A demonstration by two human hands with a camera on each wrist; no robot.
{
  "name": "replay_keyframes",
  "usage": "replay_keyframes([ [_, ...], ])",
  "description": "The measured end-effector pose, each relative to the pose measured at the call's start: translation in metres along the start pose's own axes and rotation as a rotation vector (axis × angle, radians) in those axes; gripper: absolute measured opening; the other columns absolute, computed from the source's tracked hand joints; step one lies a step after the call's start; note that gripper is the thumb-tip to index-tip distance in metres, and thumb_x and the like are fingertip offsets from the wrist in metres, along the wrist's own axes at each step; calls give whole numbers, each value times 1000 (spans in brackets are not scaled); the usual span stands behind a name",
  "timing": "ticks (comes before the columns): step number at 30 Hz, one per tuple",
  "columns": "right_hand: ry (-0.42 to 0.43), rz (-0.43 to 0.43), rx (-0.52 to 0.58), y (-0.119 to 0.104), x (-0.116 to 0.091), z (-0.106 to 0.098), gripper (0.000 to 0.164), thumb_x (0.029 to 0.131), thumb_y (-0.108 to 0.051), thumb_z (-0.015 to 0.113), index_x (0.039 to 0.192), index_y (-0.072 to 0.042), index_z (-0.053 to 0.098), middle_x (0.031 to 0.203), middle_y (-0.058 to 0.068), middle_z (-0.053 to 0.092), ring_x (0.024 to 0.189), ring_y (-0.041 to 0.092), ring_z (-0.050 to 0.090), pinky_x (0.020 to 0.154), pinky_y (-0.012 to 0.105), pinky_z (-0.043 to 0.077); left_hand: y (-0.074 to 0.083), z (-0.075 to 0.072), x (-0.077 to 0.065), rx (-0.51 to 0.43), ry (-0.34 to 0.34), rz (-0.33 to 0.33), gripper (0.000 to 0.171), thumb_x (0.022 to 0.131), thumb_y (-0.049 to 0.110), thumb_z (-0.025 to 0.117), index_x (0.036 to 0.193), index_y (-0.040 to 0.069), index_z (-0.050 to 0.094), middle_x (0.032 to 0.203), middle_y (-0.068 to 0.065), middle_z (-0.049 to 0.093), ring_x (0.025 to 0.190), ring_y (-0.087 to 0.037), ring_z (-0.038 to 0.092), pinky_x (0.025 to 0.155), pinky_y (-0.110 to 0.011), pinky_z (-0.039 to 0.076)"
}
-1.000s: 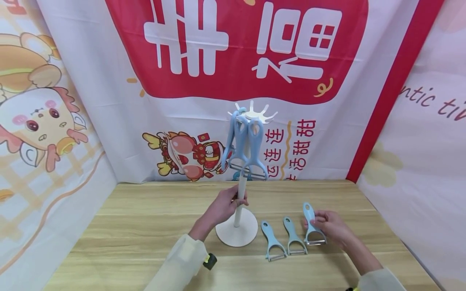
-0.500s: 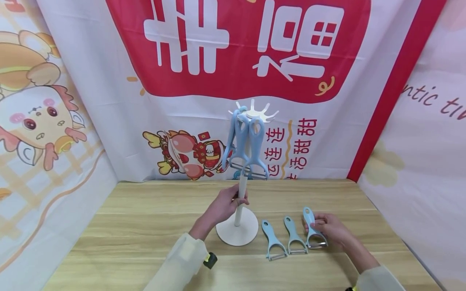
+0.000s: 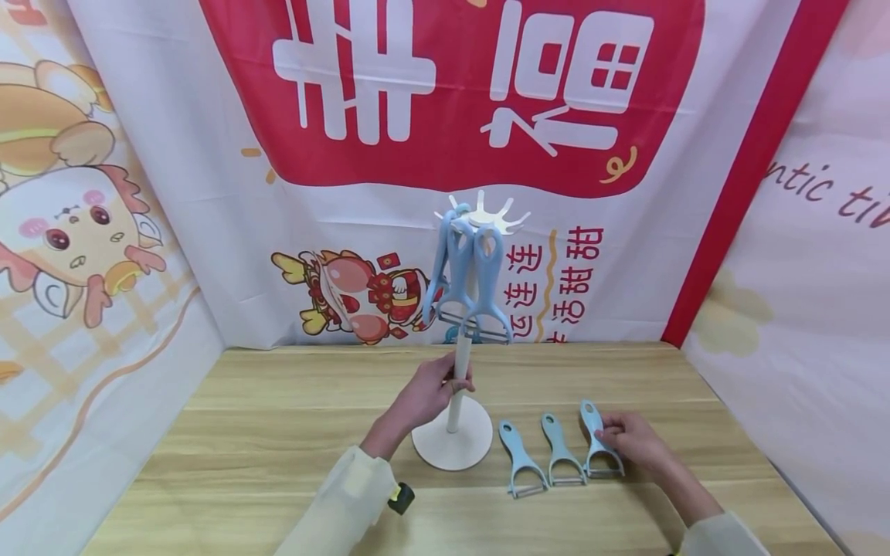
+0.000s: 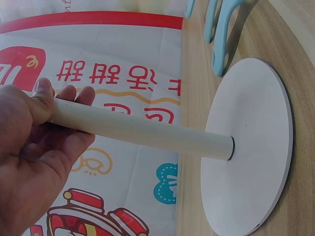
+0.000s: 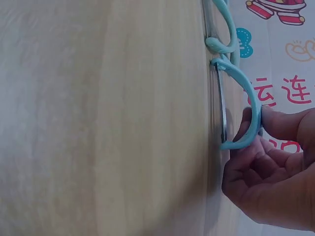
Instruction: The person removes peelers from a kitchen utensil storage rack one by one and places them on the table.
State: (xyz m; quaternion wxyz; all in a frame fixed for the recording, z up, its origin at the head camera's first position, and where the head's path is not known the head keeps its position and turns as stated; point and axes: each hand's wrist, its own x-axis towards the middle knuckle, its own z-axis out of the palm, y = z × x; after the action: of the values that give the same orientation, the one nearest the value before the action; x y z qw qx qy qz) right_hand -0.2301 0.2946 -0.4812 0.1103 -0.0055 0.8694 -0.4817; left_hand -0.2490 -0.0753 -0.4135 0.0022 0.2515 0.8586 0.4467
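Note:
A white stand with a round base (image 3: 441, 454) is upright on the table, and my left hand (image 3: 433, 392) grips its pole (image 4: 142, 129) below the middle. Several blue peelers (image 3: 488, 282) hang by their handle holes from the stand's crown of hooks (image 3: 490, 218). To the right of the base, two light-blue peelers lie in a row, the left peeler (image 3: 512, 443) and the middle peeler (image 3: 554, 432). My right hand (image 3: 634, 440) pinches the rightmost peeler (image 3: 592, 418) between thumb and fingers. In the right wrist view that peeler's head (image 5: 252, 93) is at the tabletop; contact is unclear.
Wood-grain tabletop (image 3: 278, 440) spreads around the stand. A printed cloth with red and white lettering (image 3: 445, 166) hangs behind it, and patterned cloths stand at the left (image 3: 76, 255) and right (image 3: 793, 309) sides.
My right hand has brought the rightmost peeler slightly down toward the table, in line with the other two. The left hand and the stand stay where they were.

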Motion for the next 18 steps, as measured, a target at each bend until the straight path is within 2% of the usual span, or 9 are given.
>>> replay_keyframes([
  [9, 48, -11, -150, 7, 1, 4, 9, 90, -1, 64, 95, 6, 66, 75, 2, 56, 71, 15, 49, 59, 22, 41, -1, 1, 0, -8, -4, 0, 7, 101, 10, 56, 102, 16, 58, 94, 3, 65, 98, -14, 67, 97, -44, 57],
  [18, 101, -10, -275, 2, 2, 6, 17, 89, -9, 70, 99, 4, 66, 82, 6, 62, 75, 17, 53, 63, 27, 44, -1, 1, -1, -7, 3, 8, 6, 101, 11, 55, 103, 15, 59, 94, 4, 64, 99, -15, 66, 97, -45, 56],
])
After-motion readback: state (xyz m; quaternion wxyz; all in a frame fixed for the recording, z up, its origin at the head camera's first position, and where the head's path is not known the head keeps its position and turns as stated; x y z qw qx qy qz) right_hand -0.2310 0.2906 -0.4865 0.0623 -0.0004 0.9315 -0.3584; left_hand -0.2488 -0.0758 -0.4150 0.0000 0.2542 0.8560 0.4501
